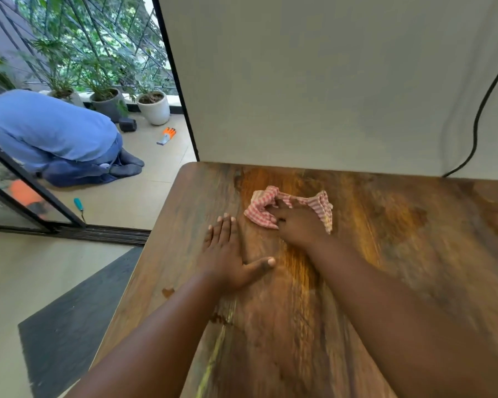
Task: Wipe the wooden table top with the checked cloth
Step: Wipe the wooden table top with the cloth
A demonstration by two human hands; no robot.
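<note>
Head cam: right hand bunches the cloth in a pinching grip, pressed to the bench nr its far edge, prob. for scrubbing; left hand lies spread flat, empty, likely bracing; bench otherwise bare; cable hangs down the wall, well apart; nothing blocks.

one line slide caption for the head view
Right hand grips checked cloth on wooden table top; left hand rests flat beside it.
</note>
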